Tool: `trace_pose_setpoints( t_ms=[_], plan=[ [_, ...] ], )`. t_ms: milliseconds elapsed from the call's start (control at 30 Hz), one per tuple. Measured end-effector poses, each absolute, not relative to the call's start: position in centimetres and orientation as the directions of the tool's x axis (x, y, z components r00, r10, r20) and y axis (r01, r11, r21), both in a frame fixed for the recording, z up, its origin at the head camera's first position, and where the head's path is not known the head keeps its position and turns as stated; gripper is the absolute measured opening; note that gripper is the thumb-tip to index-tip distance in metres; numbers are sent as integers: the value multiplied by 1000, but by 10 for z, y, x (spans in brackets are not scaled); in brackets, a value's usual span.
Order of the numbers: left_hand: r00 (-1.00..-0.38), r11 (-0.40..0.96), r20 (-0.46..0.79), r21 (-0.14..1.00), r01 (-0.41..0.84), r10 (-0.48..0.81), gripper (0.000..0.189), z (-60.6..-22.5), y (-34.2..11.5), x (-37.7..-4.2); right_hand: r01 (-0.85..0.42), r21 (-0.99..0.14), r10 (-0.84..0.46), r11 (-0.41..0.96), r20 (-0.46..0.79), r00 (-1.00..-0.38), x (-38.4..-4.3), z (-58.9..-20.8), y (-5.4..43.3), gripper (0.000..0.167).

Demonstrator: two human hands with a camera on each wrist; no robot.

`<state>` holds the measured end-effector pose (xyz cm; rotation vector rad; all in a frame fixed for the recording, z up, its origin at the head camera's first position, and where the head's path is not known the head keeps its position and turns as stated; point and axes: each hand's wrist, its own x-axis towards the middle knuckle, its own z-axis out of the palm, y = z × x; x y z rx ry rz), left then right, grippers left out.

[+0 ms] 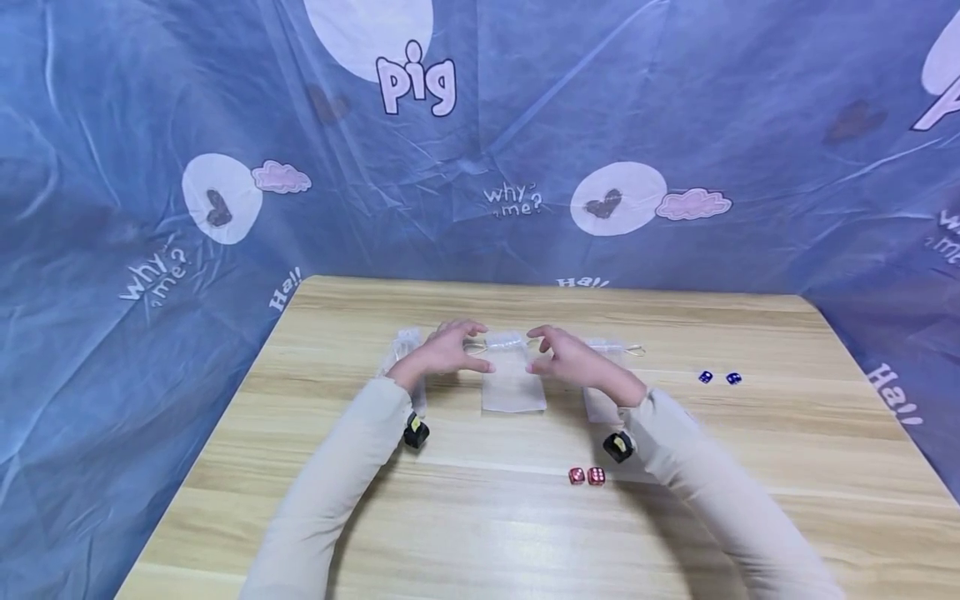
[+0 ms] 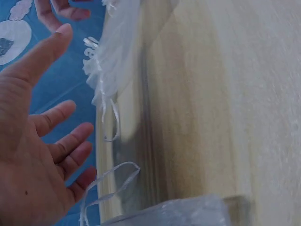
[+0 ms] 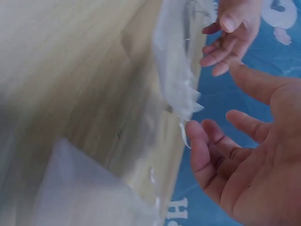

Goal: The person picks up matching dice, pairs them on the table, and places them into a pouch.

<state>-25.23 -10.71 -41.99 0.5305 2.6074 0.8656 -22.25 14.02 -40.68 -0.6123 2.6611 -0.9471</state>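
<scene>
A white sheer drawstring pouch (image 1: pixel 513 385) lies flat on the wooden table between the two hands, its gathered top towards the back. My left hand (image 1: pixel 450 348) hovers at its left side, fingers and thumb spread apart. At its right side is my right hand (image 1: pixel 568 360), with thumb and fingers parted and the fingers lightly bent. In the wrist views, both the left palm (image 2: pixel 28 160) and the right palm (image 3: pixel 258 174) hold nothing. A second pouch (image 1: pixel 408 340) lies partly behind the left wrist. Under the right forearm a third pouch (image 1: pixel 600 407) is partly hidden.
Two red dice (image 1: pixel 587 476) sit nearer the front, left of the right forearm. Two blue dice (image 1: pixel 720 377) are on the right side of the table (image 1: pixel 795 467). Behind the table's back edge hangs a blue printed cloth (image 1: pixel 480 150). Each wrist wears a small black camera.
</scene>
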Motion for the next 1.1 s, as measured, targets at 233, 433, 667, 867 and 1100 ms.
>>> trace_pose_setpoints(
  t_ms=[233, 433, 667, 867, 1100],
  plan=[
    [-887, 821, -232, 520, 234, 400, 91, -427, -98, -253, -272, -607, -446, 747, -154, -881, -235, -421, 125, 69],
    [-897, 857, -226, 449, 251, 381, 86, -435, -96, -255, -230, -593, -403, 771, -175, -898, -239, -426, 122, 71],
    [-908, 870, -204, 423, 255, 366, 77, -442, -96, -256, -223, -578, -392, 785, -184, -901, -243, -432, 121, 59],
    [-910, 855, -197, 459, 242, 364, 62, -447, -94, -258, -214, -635, -390, 742, -151, -908, -242, -437, 119, 25],
    [-904, 689, -183, 709, 151, 386, 34, -444, -95, -261, -155, -718, -366, 678, -147, -919, -239, -433, 119, 14]
  ],
)
